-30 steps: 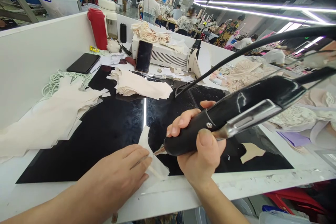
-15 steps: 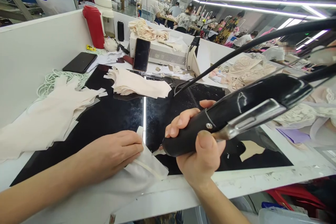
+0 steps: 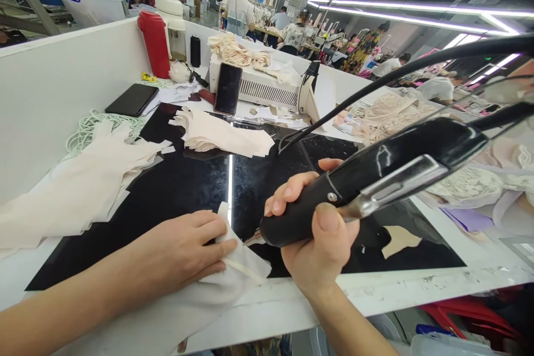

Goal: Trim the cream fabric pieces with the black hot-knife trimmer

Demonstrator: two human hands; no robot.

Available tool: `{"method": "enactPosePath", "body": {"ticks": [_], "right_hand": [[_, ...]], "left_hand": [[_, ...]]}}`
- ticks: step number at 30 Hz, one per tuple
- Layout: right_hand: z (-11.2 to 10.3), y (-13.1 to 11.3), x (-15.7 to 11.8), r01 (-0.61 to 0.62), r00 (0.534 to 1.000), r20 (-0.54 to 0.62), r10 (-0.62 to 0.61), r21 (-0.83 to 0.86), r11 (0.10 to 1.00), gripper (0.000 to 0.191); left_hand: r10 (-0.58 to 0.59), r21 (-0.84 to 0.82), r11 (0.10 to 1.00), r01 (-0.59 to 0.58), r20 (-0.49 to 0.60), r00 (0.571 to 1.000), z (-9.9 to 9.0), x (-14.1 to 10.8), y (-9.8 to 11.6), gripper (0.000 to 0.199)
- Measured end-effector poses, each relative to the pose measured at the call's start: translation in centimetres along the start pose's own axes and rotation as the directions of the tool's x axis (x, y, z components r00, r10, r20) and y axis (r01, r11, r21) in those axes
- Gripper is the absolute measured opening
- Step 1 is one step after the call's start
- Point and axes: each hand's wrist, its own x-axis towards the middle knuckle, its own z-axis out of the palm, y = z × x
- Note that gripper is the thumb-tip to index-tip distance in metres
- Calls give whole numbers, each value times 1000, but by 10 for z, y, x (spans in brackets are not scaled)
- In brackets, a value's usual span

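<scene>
Wrapped round a black handheld tool (image 3: pixel 392 161) with a metal lever and a cable is my right hand (image 3: pixel 317 228), its thumb on the lever side. The tool's small metal tip points at the edge of a pale fabric piece (image 3: pixel 246 261) near the table's front. My left hand (image 3: pixel 196 250) presses and pinches that fabric just left of the tip, fingers bent together on it. Under the fabric's far end is a glossy black board (image 3: pixel 200 178). A stack of cream fabric pieces (image 3: pixel 225 133) lies farther back, and another fabric stack (image 3: pixel 92 178) is at the left.
A black phone (image 3: pixel 228 89) leans against a white vented box (image 3: pixel 267 92). A red cup (image 3: pixel 154 44), a dark tablet (image 3: pixel 132 100) and green cord (image 3: pixel 83 130) are at back left. Lace pieces (image 3: pixel 471 183) lie right. A beige scrap (image 3: pixel 399 241) rests on the board.
The fingers of my left hand have shifted on the fabric, with one finger now stretched toward the tool's tip. The view has moved slightly. My right hand keeps its hold on the tool.
</scene>
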Motion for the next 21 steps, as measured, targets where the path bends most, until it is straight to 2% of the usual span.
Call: {"method": "enactPosePath", "body": {"ticks": [6, 15, 21], "right_hand": [[6, 4, 4, -2, 1000, 0, 2, 38, 999, 39], [6, 7, 3, 4, 1000, 11, -3, -50, 999, 36], [10, 10, 5, -3, 1000, -5, 3, 20, 1000, 39]], "left_hand": [[-28, -4, 1000, 28, -33, 999, 1, -2, 2, 17], [-49, -17, 999, 48, -44, 998, 7, -6, 2, 22], [-54, -16, 998, 53, -52, 997, 7, -6, 2, 20]]}}
